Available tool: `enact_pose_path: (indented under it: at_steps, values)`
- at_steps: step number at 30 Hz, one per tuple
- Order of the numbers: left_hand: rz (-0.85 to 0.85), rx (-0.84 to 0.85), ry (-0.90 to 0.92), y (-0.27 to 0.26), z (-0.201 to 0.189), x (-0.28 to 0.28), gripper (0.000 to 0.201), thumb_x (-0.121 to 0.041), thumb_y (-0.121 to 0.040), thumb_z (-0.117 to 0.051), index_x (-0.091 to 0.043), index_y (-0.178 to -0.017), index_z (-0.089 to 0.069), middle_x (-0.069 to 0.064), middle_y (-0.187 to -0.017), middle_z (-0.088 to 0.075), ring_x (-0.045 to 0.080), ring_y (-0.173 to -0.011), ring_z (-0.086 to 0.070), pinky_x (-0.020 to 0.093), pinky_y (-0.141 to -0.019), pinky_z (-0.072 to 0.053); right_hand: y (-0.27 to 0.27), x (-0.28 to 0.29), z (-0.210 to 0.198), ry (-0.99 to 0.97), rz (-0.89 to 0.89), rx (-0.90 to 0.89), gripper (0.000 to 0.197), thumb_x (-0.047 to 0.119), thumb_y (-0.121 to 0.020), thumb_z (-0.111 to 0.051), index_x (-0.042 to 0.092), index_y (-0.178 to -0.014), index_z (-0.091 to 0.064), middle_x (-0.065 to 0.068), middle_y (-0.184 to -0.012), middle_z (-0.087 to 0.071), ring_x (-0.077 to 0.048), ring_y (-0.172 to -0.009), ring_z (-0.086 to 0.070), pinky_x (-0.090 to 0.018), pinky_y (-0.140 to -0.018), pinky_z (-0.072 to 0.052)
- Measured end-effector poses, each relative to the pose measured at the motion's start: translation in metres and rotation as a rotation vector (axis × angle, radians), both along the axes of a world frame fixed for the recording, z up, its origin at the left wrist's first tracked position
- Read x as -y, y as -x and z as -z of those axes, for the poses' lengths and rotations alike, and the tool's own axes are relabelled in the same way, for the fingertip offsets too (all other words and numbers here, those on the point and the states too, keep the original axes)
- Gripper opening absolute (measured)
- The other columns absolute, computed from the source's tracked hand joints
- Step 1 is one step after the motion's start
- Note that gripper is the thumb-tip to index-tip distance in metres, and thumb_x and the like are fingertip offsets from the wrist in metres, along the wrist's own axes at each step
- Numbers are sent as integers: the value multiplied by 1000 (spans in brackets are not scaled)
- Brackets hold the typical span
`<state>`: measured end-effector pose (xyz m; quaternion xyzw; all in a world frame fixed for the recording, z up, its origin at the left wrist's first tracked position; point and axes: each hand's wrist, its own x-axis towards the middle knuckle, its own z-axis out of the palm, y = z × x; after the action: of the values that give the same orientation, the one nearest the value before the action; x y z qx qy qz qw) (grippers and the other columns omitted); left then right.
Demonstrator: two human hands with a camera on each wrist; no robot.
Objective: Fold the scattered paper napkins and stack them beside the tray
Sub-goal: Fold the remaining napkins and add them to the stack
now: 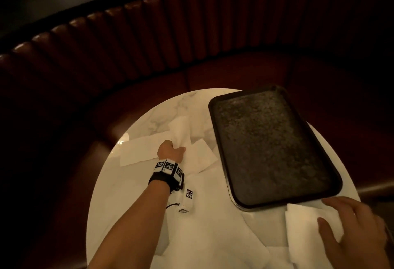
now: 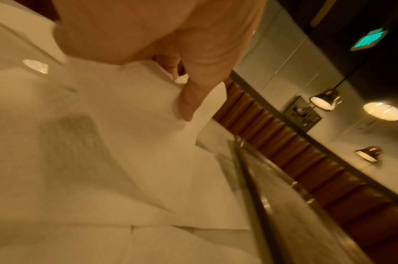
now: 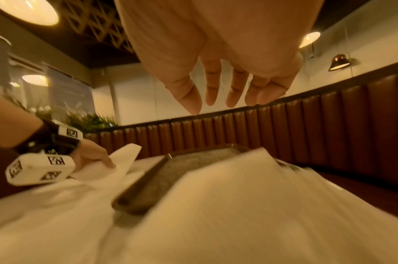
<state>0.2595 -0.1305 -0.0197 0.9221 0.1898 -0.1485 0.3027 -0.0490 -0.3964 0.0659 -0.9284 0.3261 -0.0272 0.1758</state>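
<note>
White paper napkins lie scattered over a round marble table [image 1: 119, 194]. My left hand [image 1: 171, 150] grips one napkin [image 1: 181, 130] near the table's middle, fingers and thumb curled round it and its free end raised; the left wrist view shows the thumb [image 2: 193, 100] pressed on that napkin [image 2: 137, 110]. A dark tray [image 1: 270, 147] lies on the right half of the table. My right hand [image 1: 349, 222] hovers with straight, spread fingers over a folded napkin [image 1: 309, 226] just in front of the tray's near edge. In the right wrist view the right hand [image 3: 225, 96] holds nothing above that napkin [image 3: 227, 205].
More flat napkins [image 1: 140, 150] lie left of my left hand and near the table's front [image 1: 213, 236]. A curved brown padded bench [image 1: 149, 40] wraps round the table's far side. The tray [image 3: 193, 166] has a low raised rim.
</note>
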Motion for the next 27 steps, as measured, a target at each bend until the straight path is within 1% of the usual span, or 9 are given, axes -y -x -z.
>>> enact_pose_path:
  at_steps: [2,4,5,7,10,12,16,20,27]
  values:
    - [32,95,126,21,-23,-2,23,-21,-82,-73,-7,-81,-55,9,-80,-56,29,-81,-56,27,-62,-33,-3,-10,-12,-61,-57,9,51,46,-70,-42,11,-97,-68,-19,-101,-62,-45,-87,-59,-54,-79,-45]
    - [47,152,290,45,-42,-8,29,-18,-81,-74,-7,-74,-48,8,-74,-51,25,-73,-52,30,-62,-39,-9,-27,-28,-146,-139,101,30,40,-78,-51,25,-100,-64,-10,-103,-63,-39,-92,-59,-53,-80,-47]
    - [35,154,392,60,-54,-12,26,-16,-81,-74,-4,-78,-51,11,-79,-57,27,-74,-56,34,-68,-47,-13,-37,-33,-220,-183,151,19,34,-83,-59,33,-102,-58,-3,-105,-62,-32,-96,-60,-49,-83,-48]
    - [17,140,625,96,-83,-18,22,-11,-81,-75,-5,-90,-57,15,-94,-69,31,-83,-67,43,-77,-58,-21,-58,-42,-404,-262,190,37,22,-84,-71,43,-106,-51,10,-106,-61,-11,-101,-60,-27,-87,-47]
    - [77,107,873,158,-125,-26,38,-12,-78,-79,-11,-111,-59,10,-106,-72,29,-96,-71,51,-86,-58,-35,-97,-57,-694,-312,227,44,25,-82,-72,40,-118,-51,22,-109,-62,11,-102,-57,-2,-82,-42]
    - [156,132,988,194,-144,-37,54,-15,-73,-80,-13,-122,-58,9,-114,-71,30,-105,-68,49,-89,-56,-41,-118,-66,-868,-312,257,44,24,-82,-72,41,-117,-50,18,-108,-64,8,-102,-60,-10,-87,-48]
    - [202,146,1011,247,-165,-62,68,-25,-66,-84,-16,-125,-52,7,-121,-68,29,-110,-67,51,-91,-55,-34,-151,-90,-1106,-384,224,24,13,-87,-66,29,-103,-63,10,-87,-73,2,-84,-67,-12,-71,-52]
    - [136,106,1054,280,-179,-89,76,-26,-60,-86,-17,-124,-46,9,-117,-70,30,-106,-68,53,-89,-56,-6,-173,-101,-1329,-380,205,18,5,-88,-62,8,-104,-70,-11,-100,-75,-30,-97,-70,-43,-86,-57]
    - [6,151,1131,319,-185,-120,33,3,-82,-70,-4,-114,-62,24,-114,-66,42,-100,-67,44,-81,-59,37,-195,-106,-1410,-338,229,23,-2,-91,-55,7,-107,-69,-16,-104,-73,-36,-100,-68,-46,-88,-54]
